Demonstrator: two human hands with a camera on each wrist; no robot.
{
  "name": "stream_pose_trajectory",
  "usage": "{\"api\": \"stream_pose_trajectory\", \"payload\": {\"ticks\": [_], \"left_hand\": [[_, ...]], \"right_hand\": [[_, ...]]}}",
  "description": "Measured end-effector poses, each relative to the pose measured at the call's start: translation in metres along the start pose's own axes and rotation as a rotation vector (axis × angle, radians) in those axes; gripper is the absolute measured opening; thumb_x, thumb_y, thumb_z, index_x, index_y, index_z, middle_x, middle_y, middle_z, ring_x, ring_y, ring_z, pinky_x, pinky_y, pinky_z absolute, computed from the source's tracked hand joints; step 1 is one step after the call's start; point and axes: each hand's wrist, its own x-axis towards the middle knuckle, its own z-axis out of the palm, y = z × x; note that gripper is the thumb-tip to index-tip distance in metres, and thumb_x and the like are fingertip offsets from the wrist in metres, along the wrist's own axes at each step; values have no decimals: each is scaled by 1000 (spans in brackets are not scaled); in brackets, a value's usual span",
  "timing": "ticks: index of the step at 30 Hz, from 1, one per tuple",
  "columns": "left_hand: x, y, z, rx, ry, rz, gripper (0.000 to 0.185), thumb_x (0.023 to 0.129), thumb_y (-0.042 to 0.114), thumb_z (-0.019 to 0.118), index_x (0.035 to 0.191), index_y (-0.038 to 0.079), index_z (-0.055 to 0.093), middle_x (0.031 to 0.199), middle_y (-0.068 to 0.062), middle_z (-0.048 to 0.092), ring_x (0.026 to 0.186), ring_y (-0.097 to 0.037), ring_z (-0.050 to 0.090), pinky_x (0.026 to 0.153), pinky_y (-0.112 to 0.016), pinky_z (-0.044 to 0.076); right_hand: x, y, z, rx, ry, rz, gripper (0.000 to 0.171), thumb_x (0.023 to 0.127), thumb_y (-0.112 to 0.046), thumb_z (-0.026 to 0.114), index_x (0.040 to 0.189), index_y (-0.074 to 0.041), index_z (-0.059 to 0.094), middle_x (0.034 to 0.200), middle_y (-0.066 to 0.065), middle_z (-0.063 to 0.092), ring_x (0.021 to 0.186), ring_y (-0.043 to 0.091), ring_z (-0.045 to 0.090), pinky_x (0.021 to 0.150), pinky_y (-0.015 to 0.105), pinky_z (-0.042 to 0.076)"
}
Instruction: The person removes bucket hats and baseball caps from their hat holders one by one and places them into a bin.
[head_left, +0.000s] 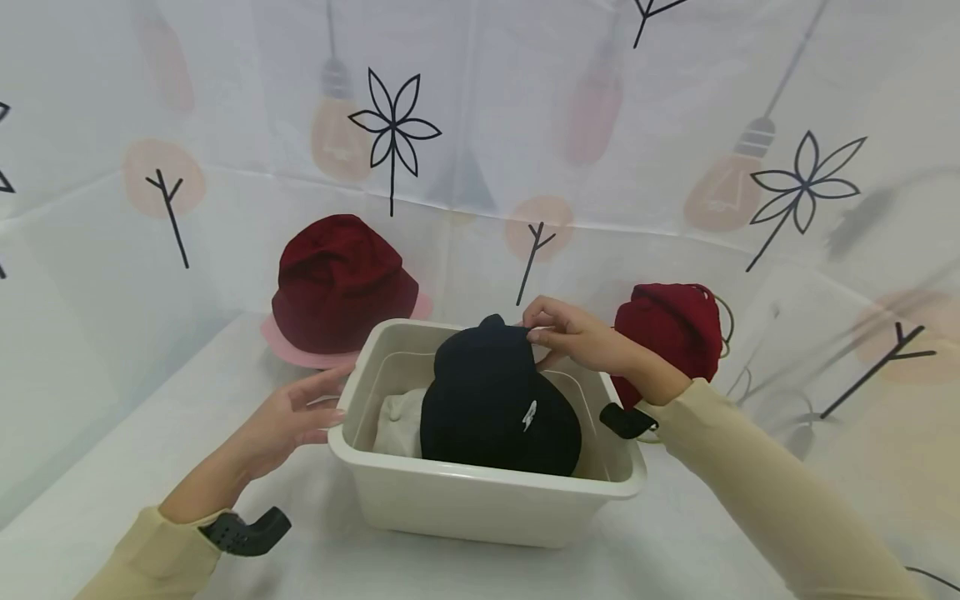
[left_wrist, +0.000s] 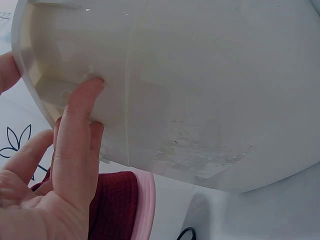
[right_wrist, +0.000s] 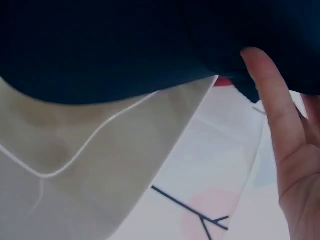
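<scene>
— While you are looking down through the head camera, where is the black hat (head_left: 498,400) sitting?

— It is standing in the cream tub (head_left: 480,492) on the counter (head_left: 315,558), leaning over a pale folded cloth (head_left: 393,425). Your right hand (head_left: 573,333) is pinching the top of its crown, fingers curled on the fabric. Your left hand (head_left: 288,417) is resting flat and loose against the tub's left end, holding nothing.

— How is it going to handle?

— You are dealing with soft cloth, I judge: light, floppy, not fragile, and not slippery. The crown is creasing under your pinch, so a gathered fold there, or the brim, is giving you the surest hold.

— And the left wrist camera?

— Your fingers (left_wrist: 75,140) are lying straight along the tub's smooth outer wall (left_wrist: 200,90), just under the rim. That plastic is looking stiff and slick, so you are steadying it, not gripping it. Below your palm the dark red hat on its pink brim (left_wrist: 142,210) is showing.

— The right wrist camera?

— Dark fabric (right_wrist: 125,45) is filling the top of that view, hanging over the tub's inside wall (right_wrist: 90,165). One finger (right_wrist: 270,110) is pressing up against the cloth; the thumb's side of the pinch is hidden here.

— Anything else nearby?

— Another dark red hat (head_left: 667,333) is sitting behind your right wrist, well apart from the first red one (head_left: 337,283).
</scene>
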Motion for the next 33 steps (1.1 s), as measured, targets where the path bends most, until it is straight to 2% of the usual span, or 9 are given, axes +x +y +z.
{"api": "stream_pose_trajectory", "payload": {"ticks": [6,13,18,21,25,28,30,33], "left_hand": [[-1,0,1,24,15,-2,67,86,13,65,145,10,33,140,-20,36,120,-35,46,85,-48,47],[-2,0,1,32,20,-6,67,86,14,65,145,10,33,141,-20,36,121,-37,44,85,-49,46],[-2,0,2,45,27,-4,68,86,15,65,145,11,32,141,-19,36,122,-38,44,86,-49,46],[-1,0,2,43,32,-11,68,86,15,66,145,12,33,141,-18,36,122,-37,44,86,-49,46],[-1,0,2,39,36,-19,69,86,15,66,145,11,32,141,-19,36,121,-37,44,86,-48,46],[-1,-1,3,46,42,-21,69,85,15,67,145,10,33,142,-19,36,121,-37,44,86,-48,46],[0,-1,3,46,41,-20,69,85,15,67,145,10,33,142,-18,36,121,-37,45,86,-48,46],[0,-1,3,48,41,-18,69,85,15,67,145,11,33,141,-18,37,120,-36,46,86,-48,46]], "right_hand": [[8,1,11,-39,-63,77,13,94,1,49,107,-2,45,120,20,48,107,35,54,71,43,53],[9,3,20,-147,-110,191,12,93,-4,55,104,-5,51,109,14,55,100,35,58,70,38,54],[10,1,27,-119,-142,228,15,90,-7,61,102,-4,52,103,13,53,93,35,62,70,38,54],[11,2,29,-111,-170,205,19,87,-8,65,100,-4,52,100,12,53,88,29,64,73,37,53],[10,4,30,-157,-194,101,22,83,-10,71,99,-4,58,99,11,57,87,23,63,78,36,51],[9,3,30,-169,-232,31,27,80,-11,74,103,-2,62,104,10,58,95,25,61,82,38,50],[9,3,31,-155,-284,1,34,79,-10,74,109,-1,62,111,10,57,103,30,58,84,41,49],[11,2,35,-178,-364,-23,48,79,-11,75,123,-4,58,123,7,53,115,29,49,88,43,47]]}}
